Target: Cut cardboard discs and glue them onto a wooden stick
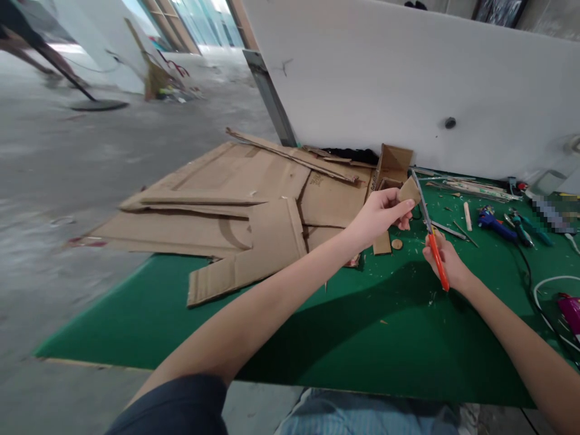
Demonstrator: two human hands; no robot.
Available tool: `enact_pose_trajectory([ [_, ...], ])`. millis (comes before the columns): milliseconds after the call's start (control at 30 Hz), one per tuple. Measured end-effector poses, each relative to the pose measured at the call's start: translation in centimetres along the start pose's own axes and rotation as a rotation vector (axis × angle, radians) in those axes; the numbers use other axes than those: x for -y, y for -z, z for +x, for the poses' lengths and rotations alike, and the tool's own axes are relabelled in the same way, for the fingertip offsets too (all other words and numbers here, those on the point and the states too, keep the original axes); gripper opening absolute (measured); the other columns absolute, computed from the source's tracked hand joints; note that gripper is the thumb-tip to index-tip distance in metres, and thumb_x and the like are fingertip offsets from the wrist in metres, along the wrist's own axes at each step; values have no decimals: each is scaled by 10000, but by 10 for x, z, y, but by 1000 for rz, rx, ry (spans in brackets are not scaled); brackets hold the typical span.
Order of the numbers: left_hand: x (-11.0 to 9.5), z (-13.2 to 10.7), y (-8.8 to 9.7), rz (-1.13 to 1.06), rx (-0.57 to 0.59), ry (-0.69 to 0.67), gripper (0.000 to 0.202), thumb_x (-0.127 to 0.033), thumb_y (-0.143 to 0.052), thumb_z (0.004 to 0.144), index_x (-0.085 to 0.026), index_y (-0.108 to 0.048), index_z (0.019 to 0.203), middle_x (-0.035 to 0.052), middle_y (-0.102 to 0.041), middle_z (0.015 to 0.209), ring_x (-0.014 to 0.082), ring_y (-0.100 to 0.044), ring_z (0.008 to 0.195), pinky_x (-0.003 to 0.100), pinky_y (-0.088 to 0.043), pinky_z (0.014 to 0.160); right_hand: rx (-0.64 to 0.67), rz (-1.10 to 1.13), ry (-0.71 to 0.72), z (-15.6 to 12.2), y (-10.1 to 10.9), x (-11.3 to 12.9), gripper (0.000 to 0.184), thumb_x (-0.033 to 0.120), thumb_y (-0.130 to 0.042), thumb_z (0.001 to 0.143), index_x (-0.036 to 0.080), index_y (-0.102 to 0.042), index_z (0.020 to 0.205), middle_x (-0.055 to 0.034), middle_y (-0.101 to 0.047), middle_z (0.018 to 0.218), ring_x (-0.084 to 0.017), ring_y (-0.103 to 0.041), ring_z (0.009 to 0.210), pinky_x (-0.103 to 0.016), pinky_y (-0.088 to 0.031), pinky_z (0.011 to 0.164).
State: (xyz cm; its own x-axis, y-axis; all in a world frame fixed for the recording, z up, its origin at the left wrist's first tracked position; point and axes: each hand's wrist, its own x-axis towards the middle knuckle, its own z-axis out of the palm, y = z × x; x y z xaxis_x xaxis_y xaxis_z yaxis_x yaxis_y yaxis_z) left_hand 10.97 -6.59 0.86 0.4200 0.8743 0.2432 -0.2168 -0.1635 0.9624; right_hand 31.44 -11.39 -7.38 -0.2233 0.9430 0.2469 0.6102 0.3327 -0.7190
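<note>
Between the thumb and fingers of my left hand [378, 214] is a small piece of cardboard [410, 190]. My right hand [446, 263] is closed round the orange handles of a pair of scissors [435, 257]. The blades point up and away from me, along the right edge of the cardboard piece; whether they touch it I cannot tell. Below my left hand, a small round cardboard disc [397, 244] lies on the green table [353, 338], beside a narrow cardboard strip [382, 244].
Large flat cardboard sheets [267, 229] cover the table's left and back. An open cardboard box [394, 163] stands behind my hands. At right lie a blue glue gun [496, 223], pliers [521, 226], a wooden stick [467, 216] and cables. A white panel [408, 78] rises behind; a person's legs [31, 48] show far left.
</note>
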Motion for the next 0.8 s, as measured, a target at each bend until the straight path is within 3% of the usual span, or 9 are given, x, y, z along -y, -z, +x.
enact_pose_trajectory([
  [167,4,-3,-6,-18,0,-10,233,-316,-650,870,-148,-542,749,-18,-580,656,59,-566,535,213,-478,541,-30,-19,24,-1,-2,2,372,622,-419,918,252,-448,917,-24,-510,802,-231,-568,796,-397,-470,754],
  [533,-6,-4,-4,88,3,-22,213,-262,-611,889,-150,-522,731,-19,-562,635,62,-552,524,211,-453,532,-8,-41,49,1,0,5,352,579,-405,941,230,-456,927,-33,-535,814,-198,-543,722,-361,-447,664],
  [800,-10,0,8,227,45,1,236,-280,-611,894,-159,-502,723,-16,-573,562,67,-544,495,205,-427,521,17,-74,46,5,-2,-4,359,584,-360,960,239,-435,895,-9,-495,754,-198,-517,690,-384,-435,690],
])
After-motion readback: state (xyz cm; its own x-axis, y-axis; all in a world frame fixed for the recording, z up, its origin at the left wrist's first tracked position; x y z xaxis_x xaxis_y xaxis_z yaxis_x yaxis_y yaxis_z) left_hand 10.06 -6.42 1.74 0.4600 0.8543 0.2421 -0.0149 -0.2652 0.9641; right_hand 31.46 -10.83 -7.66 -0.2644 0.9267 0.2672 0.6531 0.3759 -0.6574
